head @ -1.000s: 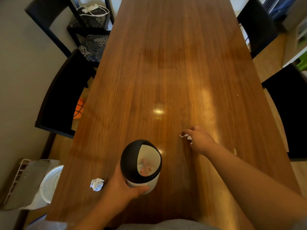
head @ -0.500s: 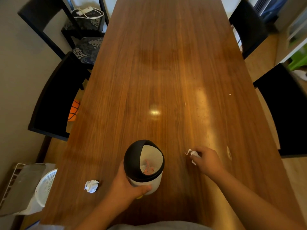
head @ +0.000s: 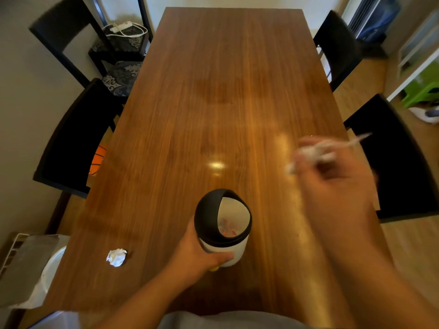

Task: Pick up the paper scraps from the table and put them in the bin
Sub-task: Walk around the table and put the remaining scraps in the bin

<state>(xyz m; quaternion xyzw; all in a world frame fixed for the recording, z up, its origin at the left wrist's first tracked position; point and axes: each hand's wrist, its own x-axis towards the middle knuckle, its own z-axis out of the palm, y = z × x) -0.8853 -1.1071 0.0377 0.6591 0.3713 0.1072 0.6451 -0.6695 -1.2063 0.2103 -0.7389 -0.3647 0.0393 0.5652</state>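
Note:
A small white bin (head: 224, 243) with a black domed lid stands near the front of the wooden table (head: 223, 91). Its opening faces me and shows a few scraps inside. My left hand (head: 202, 254) grips the bin's lower side. My right hand (head: 332, 176) is raised above the table, right of the bin and blurred by motion. It is closed on white paper scraps (head: 313, 151) that stick out past its fingers. A crumpled white paper ball (head: 116, 257) lies on the table left of the bin.
Black chairs stand along both sides: two on the left (head: 71, 143), two on the right (head: 401, 167). An orange ball (head: 97, 160) lies under the left chair. A white fan (head: 51, 269) and a rack sit on the floor at lower left.
My right hand lifted off the table with the paper scraps and rose up and to the right. The left hand stayed on the bin. The view tilted back, showing the table's far end.

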